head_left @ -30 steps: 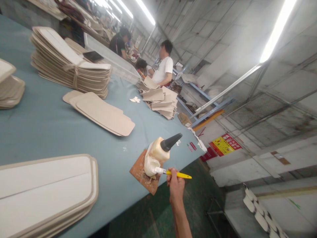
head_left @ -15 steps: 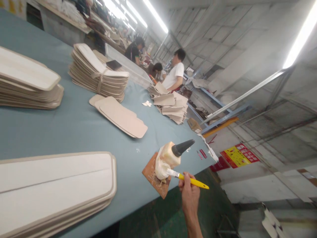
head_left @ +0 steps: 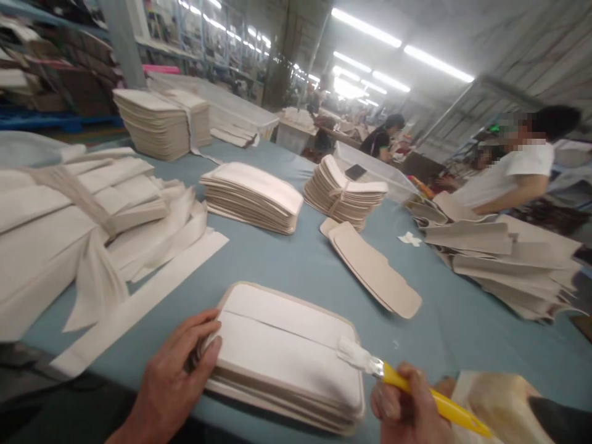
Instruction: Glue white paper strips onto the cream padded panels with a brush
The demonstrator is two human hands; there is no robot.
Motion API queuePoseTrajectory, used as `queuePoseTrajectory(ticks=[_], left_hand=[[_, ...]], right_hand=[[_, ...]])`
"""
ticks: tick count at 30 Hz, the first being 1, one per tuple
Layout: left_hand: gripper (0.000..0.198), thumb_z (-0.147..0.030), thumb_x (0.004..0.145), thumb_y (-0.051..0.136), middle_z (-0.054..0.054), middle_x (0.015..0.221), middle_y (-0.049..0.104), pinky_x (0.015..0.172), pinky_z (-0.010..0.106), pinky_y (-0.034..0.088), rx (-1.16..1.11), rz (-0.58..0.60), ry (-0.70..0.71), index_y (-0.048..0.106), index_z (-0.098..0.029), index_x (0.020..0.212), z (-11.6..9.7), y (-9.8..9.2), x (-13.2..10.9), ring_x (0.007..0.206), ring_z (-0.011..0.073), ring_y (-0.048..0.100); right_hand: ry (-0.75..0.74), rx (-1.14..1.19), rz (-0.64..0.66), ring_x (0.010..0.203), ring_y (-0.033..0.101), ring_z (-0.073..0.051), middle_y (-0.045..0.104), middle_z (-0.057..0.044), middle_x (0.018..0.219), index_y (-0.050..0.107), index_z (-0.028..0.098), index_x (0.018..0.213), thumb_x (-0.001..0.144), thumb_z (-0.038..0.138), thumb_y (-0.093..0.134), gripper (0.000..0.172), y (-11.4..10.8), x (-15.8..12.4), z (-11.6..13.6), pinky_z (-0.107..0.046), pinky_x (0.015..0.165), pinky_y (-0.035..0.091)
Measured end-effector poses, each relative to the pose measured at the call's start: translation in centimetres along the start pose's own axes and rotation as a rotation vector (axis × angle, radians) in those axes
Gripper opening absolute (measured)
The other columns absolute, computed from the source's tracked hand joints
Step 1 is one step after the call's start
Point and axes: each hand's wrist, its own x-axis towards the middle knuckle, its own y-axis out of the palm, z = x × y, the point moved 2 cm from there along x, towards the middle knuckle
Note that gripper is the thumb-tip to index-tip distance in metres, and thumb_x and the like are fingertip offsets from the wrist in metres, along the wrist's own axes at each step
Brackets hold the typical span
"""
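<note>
A stack of white panels with beige edging [head_left: 287, 351] lies in front of me on the blue-grey table [head_left: 287, 265]. My left hand [head_left: 171, 382] rests on the stack's left end, thumb and fingers pressed around its edge. My right hand [head_left: 407, 410] grips a yellow-handled brush [head_left: 407, 385]; its white, glue-laden bristles touch the top panel near the right end. A glue bottle with a black nozzle [head_left: 504, 410] sits at the lower right, partly cut off.
Bundled white strips [head_left: 83, 222] lie at the left. Further panel stacks [head_left: 254, 197] [head_left: 342, 194] [head_left: 161, 120] and loose beige pieces [head_left: 374, 268] sit beyond. Grey panels [head_left: 504, 265] are piled at the right, where a person in a white shirt [head_left: 509, 176] sits. Others work behind.
My view swung left from the glue bottle to the panel stack. My right hand carried the brush from the bottle onto the top panel. My left hand came into view on the stack.
</note>
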Motion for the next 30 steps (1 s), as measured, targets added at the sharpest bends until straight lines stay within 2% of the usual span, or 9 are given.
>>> queuePoseTrajectory(ticks=[4, 6, 8, 14, 23, 30], left_hand=[[0.016, -0.035, 0.100, 0.059, 0.005, 0.116, 0.078, 0.093, 0.030, 0.062, 0.019, -0.035, -0.018, 0.068, -0.024, 0.108, -0.3, -0.2, -0.4, 0.102, 0.0194, 0.078], [0.017, -0.034, 0.099, 0.061, 0.006, 0.117, 0.078, 0.094, 0.033, 0.062, 0.029, -0.041, -0.010, 0.067, -0.024, 0.110, -0.3, -0.2, -0.4, 0.102, 0.0216, 0.077], [0.018, -0.033, 0.097, 0.063, 0.006, 0.118, 0.078, 0.095, 0.035, 0.062, 0.016, -0.033, 0.012, 0.067, -0.024, 0.112, -0.4, -0.2, -0.3, 0.103, 0.0223, 0.077], [0.018, -0.023, 0.095, 0.064, 0.007, 0.121, 0.076, 0.098, 0.034, 0.059, -0.080, 0.029, 0.087, 0.066, -0.023, 0.112, -0.9, -0.5, 0.3, 0.110, 0.0212, 0.073], [0.016, -0.020, 0.096, 0.062, 0.006, 0.119, 0.076, 0.099, 0.035, 0.057, -0.087, 0.024, 0.069, 0.066, -0.022, 0.111, -0.9, -0.3, 0.4, 0.109, 0.0203, 0.073], [0.017, -0.016, 0.097, 0.060, 0.007, 0.119, 0.075, 0.099, 0.035, 0.057, -0.089, 0.014, 0.078, 0.066, -0.022, 0.111, -1.0, -0.4, 0.2, 0.110, 0.0200, 0.072]], right_hand=[[0.026, -0.003, 0.032, 0.045, 0.042, -0.007, 0.048, 0.011, 0.049, 0.059, 0.022, 0.093, 0.087, 0.064, 0.075, 0.045, 8.7, -2.3, -0.9, -0.019, 0.049, 0.033], [0.034, -0.042, 0.079, 0.046, 0.041, -0.007, 0.047, 0.011, 0.049, 0.059, 0.022, 0.091, 0.085, 0.069, 0.074, 0.050, 11.4, -2.9, -0.9, -0.019, 0.049, 0.033], [0.056, -0.063, 0.119, 0.046, 0.040, -0.008, 0.045, 0.011, 0.048, 0.059, 0.021, 0.090, 0.081, 0.073, 0.075, 0.055, 13.0, -2.9, -1.0, -0.020, 0.049, 0.034], [0.134, -0.096, 0.120, 0.045, 0.037, -0.007, 0.045, 0.012, 0.048, 0.060, 0.021, 0.090, 0.073, 0.077, 0.079, 0.062, 13.8, -3.1, -1.7, -0.018, 0.047, 0.031], [0.129, -0.156, 0.176, 0.046, 0.037, -0.008, 0.046, 0.010, 0.047, 0.060, 0.021, 0.087, 0.078, 0.076, 0.076, 0.058, 14.9, -3.6, -2.1, -0.018, 0.046, 0.031], [0.093, -0.177, 0.201, 0.046, 0.038, -0.008, 0.048, 0.010, 0.049, 0.061, 0.020, 0.093, 0.084, 0.073, 0.073, 0.055, 14.7, -3.5, -2.1, -0.019, 0.047, 0.032]])
